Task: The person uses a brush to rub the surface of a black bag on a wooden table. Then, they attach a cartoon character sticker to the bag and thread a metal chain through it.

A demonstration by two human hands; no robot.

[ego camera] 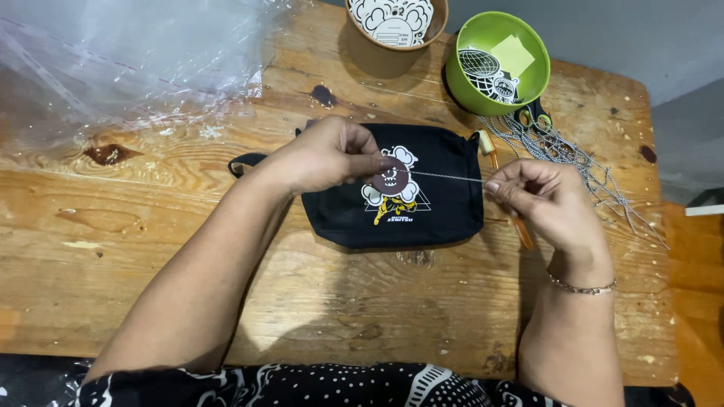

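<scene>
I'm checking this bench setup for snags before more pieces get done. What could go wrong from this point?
The thin ball chain is stretched taut between the left hand at the round tag and the right hand; a slipped pinch could pull it out of the tag. The loose chains heaped by the green bowl lie close to the right hand and might tangle or get dragged. The stick-like tool under that hand could be knocked off the table.
</scene>
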